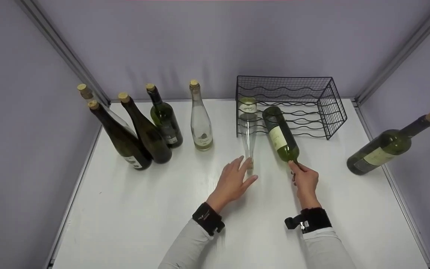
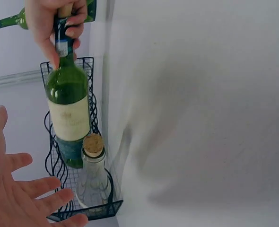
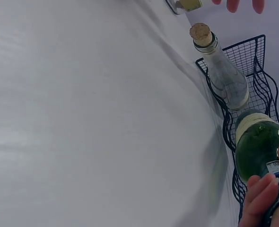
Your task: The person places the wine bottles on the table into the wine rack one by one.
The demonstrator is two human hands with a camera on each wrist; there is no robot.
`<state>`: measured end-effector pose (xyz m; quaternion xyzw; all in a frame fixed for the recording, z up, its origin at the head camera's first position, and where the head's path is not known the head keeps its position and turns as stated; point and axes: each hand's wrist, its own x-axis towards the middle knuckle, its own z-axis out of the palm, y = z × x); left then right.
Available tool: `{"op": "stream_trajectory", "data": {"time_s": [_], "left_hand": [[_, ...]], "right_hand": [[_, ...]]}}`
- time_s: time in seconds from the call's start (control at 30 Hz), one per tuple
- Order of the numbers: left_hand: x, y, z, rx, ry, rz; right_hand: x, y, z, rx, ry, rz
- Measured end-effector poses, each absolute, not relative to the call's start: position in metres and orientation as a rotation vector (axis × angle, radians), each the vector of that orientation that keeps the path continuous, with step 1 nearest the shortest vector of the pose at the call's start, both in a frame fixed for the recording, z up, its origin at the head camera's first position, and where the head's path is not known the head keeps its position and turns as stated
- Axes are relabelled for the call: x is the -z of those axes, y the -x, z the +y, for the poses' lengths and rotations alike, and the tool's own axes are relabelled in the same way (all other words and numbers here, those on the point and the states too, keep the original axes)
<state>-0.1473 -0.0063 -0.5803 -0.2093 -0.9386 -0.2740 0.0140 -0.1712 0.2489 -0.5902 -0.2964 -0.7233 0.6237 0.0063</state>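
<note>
The right hand [image 1: 305, 180] has its fingers curled around the neck of a green bottle [image 1: 280, 134], whose base points into the wire rack [image 1: 284, 77] by the far edge of the tabletop [image 1: 155, 216], toward the far right corner. Whether that base touches the wavy wires cannot be told. Beside it, a corked clear bottle [image 1: 249, 129] lies in the rack's left end, neck toward the near edge. The left hand [image 1: 233, 180] is just beside that cork, its fingers spread wide and holding nothing.

The step looks like laying the green bottle into the rack. It sits askew, so it would go best with the neck swung left until it runs parallel to its neighbour, then lowered gently into one dip of the wires. A steady hold on the neck should keep glass from knocking glass; the left hand could guard the clear bottle.
</note>
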Motion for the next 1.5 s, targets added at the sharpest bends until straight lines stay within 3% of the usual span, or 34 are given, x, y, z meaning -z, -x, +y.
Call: {"op": "stream_trajectory", "data": {"time_s": [1.5], "left_hand": [[0.589, 0.151, -0.004, 0.877, 0.55, -2.993]], "right_hand": [[0.61, 0.23, 0.198, -2.001, 0.852, -2.237]]}}
